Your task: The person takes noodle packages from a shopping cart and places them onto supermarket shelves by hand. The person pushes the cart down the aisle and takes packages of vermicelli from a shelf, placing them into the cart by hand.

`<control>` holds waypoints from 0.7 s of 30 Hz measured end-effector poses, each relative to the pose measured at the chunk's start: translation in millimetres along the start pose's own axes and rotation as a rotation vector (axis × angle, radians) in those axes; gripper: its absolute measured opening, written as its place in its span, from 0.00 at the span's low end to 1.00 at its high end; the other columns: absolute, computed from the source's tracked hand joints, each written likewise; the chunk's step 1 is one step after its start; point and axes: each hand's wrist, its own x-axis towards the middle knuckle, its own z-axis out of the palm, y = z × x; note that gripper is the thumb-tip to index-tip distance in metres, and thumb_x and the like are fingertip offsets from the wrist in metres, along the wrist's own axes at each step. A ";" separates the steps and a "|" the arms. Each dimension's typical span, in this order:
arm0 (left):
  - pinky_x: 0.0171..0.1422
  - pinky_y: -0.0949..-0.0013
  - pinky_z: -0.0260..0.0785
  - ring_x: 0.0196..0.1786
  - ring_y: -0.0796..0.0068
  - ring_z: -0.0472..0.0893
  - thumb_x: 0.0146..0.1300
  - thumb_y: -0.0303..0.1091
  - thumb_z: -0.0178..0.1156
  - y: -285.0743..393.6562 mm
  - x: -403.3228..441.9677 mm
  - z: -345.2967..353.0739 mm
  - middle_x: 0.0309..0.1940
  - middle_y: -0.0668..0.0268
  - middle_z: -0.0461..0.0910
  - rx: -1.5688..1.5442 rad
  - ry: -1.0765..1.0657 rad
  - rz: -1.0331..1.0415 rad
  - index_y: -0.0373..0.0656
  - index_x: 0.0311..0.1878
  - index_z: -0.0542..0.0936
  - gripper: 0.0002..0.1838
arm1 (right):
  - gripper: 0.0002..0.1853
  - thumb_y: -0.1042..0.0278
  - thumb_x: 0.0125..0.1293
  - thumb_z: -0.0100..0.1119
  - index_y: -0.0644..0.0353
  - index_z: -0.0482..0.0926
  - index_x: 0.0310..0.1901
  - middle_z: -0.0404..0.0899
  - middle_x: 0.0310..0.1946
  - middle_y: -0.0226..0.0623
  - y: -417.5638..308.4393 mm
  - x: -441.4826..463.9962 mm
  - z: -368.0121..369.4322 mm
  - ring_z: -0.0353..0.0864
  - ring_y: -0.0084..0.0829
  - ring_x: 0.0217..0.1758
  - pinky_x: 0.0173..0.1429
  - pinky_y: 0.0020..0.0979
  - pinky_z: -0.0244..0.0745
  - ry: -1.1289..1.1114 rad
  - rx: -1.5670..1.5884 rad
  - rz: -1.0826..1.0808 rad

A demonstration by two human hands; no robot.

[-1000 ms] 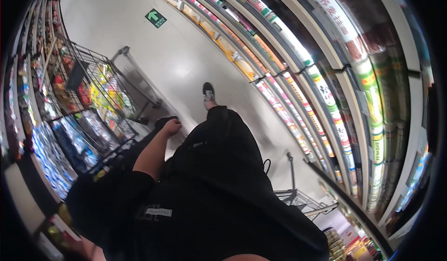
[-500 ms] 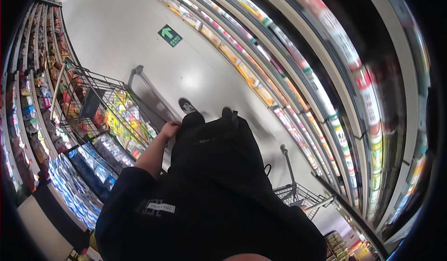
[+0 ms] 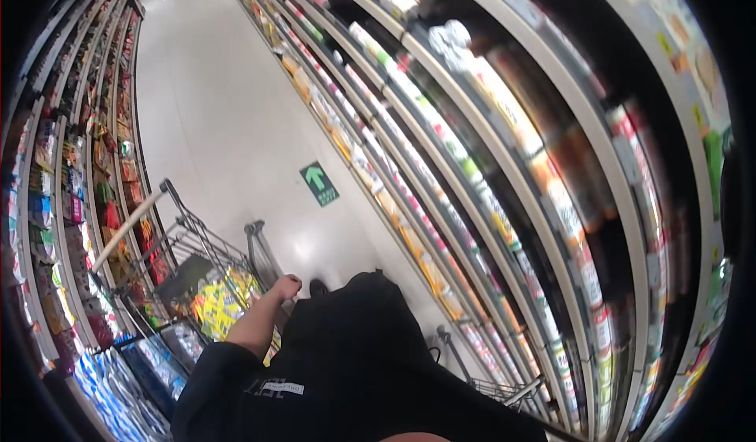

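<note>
My left hand [image 3: 288, 287] hangs beside my left leg, its fingers loosely curled, and nothing shows in it. Just left of it stands a wire shopping cart [image 3: 216, 241] with a pale handle [image 3: 130, 231]. Yellow packets [image 3: 224, 300] show through and around the cart's wire side. My right arm runs behind my black clothing, and the right hand is out of sight. A second cart's handle [image 3: 523, 391] shows low on the right, partly covered by my body.
Long shelves [image 3: 472, 182] packed with colourful goods curve along the right. More stocked shelves [image 3: 87, 198] line the left. A green arrow sign [image 3: 319, 183] is on the pale floor [image 3: 213, 87] of the aisle. Blue-and-white packages [image 3: 114, 391] sit at lower left.
The view has turned and shifted: the arrow sign is lower and nearer, and the left cart sits lower in view. My left hand stays low at my side, and the second cart is more hidden.
</note>
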 end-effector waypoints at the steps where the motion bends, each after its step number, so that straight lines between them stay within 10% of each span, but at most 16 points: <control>1: 0.39 0.65 0.78 0.34 0.71 0.84 0.62 0.37 0.62 7.1 15.4 -15.7 0.31 0.62 0.86 -0.047 -0.016 -0.021 0.40 0.44 0.87 0.13 | 0.26 0.51 0.62 0.59 0.72 0.85 0.43 0.86 0.36 0.51 -19.2 -12.4 12.0 0.85 0.45 0.39 0.45 0.49 0.79 -0.007 -0.002 -0.016; 8: 0.30 0.70 0.67 0.31 0.78 0.80 0.67 0.39 0.56 119.7 89.1 -149.6 0.29 0.70 0.81 -0.137 -0.051 -0.009 0.48 0.33 0.82 0.10 | 0.26 0.51 0.61 0.60 0.71 0.86 0.43 0.87 0.37 0.51 -116.6 -77.7 84.0 0.86 0.46 0.41 0.45 0.48 0.80 -0.026 0.024 0.006; 15: 0.46 0.63 0.79 0.38 0.67 0.86 0.61 0.34 0.60 175.1 152.8 -296.8 0.39 0.58 0.88 0.183 -0.034 -0.034 0.36 0.55 0.85 0.21 | 0.26 0.51 0.60 0.60 0.71 0.86 0.44 0.87 0.38 0.52 -152.0 -101.8 135.0 0.87 0.46 0.42 0.46 0.48 0.80 -0.017 -0.040 0.121; 21: 0.40 0.61 0.76 0.38 0.69 0.84 0.66 0.40 0.60 138.7 170.7 -426.1 0.40 0.59 0.86 -0.128 0.119 -0.246 0.39 0.53 0.84 0.18 | 0.26 0.51 0.60 0.61 0.71 0.87 0.44 0.88 0.39 0.52 -122.5 -150.0 146.6 0.88 0.46 0.43 0.47 0.48 0.81 -0.018 -0.101 0.182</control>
